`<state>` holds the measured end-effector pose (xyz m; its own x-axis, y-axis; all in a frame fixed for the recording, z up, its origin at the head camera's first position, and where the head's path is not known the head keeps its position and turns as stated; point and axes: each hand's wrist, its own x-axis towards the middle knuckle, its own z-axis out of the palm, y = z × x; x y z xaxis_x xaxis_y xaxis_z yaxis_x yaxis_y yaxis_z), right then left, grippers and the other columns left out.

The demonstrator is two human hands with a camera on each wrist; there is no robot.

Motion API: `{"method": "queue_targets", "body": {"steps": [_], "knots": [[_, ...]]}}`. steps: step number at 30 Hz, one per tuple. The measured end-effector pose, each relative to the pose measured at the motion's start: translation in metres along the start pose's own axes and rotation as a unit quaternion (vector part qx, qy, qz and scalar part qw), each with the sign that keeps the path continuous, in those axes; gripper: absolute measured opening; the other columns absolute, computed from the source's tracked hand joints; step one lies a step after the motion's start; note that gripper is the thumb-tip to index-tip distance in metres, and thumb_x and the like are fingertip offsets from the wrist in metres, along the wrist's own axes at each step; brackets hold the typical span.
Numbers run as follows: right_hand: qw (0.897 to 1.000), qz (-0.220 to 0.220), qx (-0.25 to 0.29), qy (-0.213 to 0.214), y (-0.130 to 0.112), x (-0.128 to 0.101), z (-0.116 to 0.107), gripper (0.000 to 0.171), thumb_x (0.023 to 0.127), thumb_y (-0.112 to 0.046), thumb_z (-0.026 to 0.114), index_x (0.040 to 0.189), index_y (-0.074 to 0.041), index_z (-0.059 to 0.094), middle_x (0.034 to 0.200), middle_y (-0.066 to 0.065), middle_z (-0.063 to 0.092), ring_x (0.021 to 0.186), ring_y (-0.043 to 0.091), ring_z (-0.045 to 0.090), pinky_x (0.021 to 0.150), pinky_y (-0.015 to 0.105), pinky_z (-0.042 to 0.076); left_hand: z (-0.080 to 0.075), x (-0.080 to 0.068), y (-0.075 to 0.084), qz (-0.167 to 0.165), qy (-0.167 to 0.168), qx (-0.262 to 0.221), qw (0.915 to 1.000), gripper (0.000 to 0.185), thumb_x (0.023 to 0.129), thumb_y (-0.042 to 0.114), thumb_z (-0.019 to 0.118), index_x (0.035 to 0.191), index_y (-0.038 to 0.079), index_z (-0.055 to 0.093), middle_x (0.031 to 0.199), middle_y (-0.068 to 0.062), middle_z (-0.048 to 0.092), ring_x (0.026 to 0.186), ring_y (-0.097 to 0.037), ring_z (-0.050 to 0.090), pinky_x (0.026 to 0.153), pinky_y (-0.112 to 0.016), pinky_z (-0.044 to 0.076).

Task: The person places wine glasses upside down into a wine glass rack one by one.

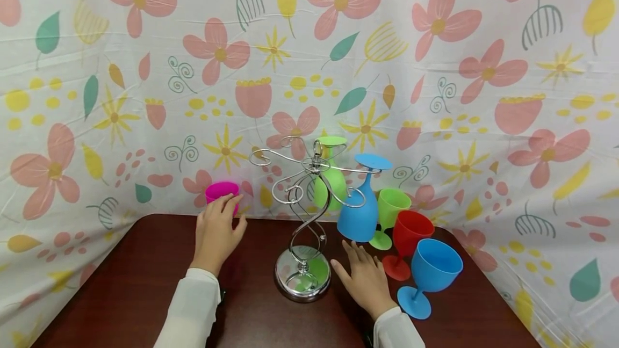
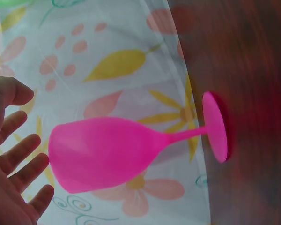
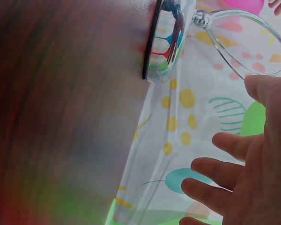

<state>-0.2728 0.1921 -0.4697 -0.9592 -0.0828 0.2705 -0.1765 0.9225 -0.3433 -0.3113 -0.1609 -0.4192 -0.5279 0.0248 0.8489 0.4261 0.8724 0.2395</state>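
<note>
A bright pink goblet (image 1: 222, 188) stands upright at the back left of the table. My left hand (image 1: 217, 232) is at its rim with fingers spread and nothing gripped; in the left wrist view the fingertips reach the rim of the pink goblet (image 2: 103, 154). A chrome goblet rack (image 1: 303, 273) with curled wire arms stands mid-table. From it hang a green goblet (image 1: 330, 189) and a blue goblet (image 1: 359, 214), both upside down. My right hand (image 1: 367, 278), fingers loosely extended, holds nothing just below the hanging blue goblet, right of the rack's base.
To the right, a green goblet (image 1: 394, 205), a red goblet (image 1: 410, 232) and a blue goblet (image 1: 437, 267) stand upright in a slanting row, close to my right hand. A flowered cloth (image 1: 275, 90) hangs behind the dark wooden table (image 1: 261, 316).
</note>
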Motion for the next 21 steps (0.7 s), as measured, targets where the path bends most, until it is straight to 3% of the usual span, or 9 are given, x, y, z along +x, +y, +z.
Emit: {"method": "queue_targets", "body": {"steps": [4, 9, 13, 16, 21], "knots": [[1.0, -0.004, 0.004, 0.003, 0.0, -0.001, 0.0, 0.069, 0.11, -0.052, 0.065, 0.162, -0.007, 0.057, 0.164, 0.025, 0.054, 0.152, 0.052, 0.049, 0.121, 0.079, 0.034, -0.004, 0.008, -0.008, -0.003, -0.018, 0.013, 0.9997, 0.044, 0.09, 0.008, 0.086, 0.133, 0.002, 0.077, 0.131, -0.024, 0.073, 0.122, -0.049, 0.066, 0.098, -0.07, 0.053], [1.0, -0.002, 0.01, 0.002, 0.001, -0.001, 0.001, 0.067, 0.11, -0.048, 0.067, 0.161, -0.006, 0.057, 0.164, 0.026, 0.054, 0.151, 0.052, 0.05, 0.12, 0.08, 0.034, -0.009, 0.015, -0.015, -0.028, -0.083, 0.028, 0.9958, 0.048, 0.094, 0.014, 0.084, 0.139, 0.001, 0.073, 0.134, -0.025, 0.071, 0.128, -0.048, 0.064, 0.105, -0.068, 0.051], [1.0, -0.003, 0.013, 0.0, 0.001, -0.001, 0.0, 0.066, 0.11, -0.047, 0.068, 0.161, -0.006, 0.058, 0.164, 0.026, 0.054, 0.151, 0.053, 0.049, 0.12, 0.08, 0.034, -0.01, 0.016, -0.019, -0.038, -0.122, 0.042, 0.9909, 0.045, 0.096, 0.015, 0.083, 0.137, -0.003, 0.073, 0.128, -0.026, 0.072, 0.125, -0.049, 0.065, 0.109, -0.067, 0.051], [1.0, -0.005, 0.013, 0.001, 0.0, -0.001, -0.001, 0.066, 0.11, -0.047, 0.068, 0.161, -0.005, 0.058, 0.163, 0.026, 0.055, 0.151, 0.053, 0.05, 0.12, 0.08, 0.034, -0.01, 0.014, -0.022, -0.036, -0.13, 0.045, 0.9898, 0.04, 0.096, 0.012, 0.083, 0.132, -0.004, 0.075, 0.121, -0.026, 0.074, 0.12, -0.048, 0.066, 0.109, -0.064, 0.052], [1.0, -0.01, 0.015, 0.006, 0.0, 0.0, -0.002, 0.067, 0.11, -0.048, 0.068, 0.16, -0.005, 0.058, 0.162, 0.026, 0.056, 0.15, 0.053, 0.051, 0.119, 0.08, 0.036, -0.008, 0.015, -0.024, -0.02, -0.116, 0.044, 0.9921, 0.026, 0.097, 0.007, 0.084, 0.119, -0.006, 0.078, 0.111, -0.025, 0.075, 0.109, -0.047, 0.066, 0.102, -0.057, 0.057]]}}
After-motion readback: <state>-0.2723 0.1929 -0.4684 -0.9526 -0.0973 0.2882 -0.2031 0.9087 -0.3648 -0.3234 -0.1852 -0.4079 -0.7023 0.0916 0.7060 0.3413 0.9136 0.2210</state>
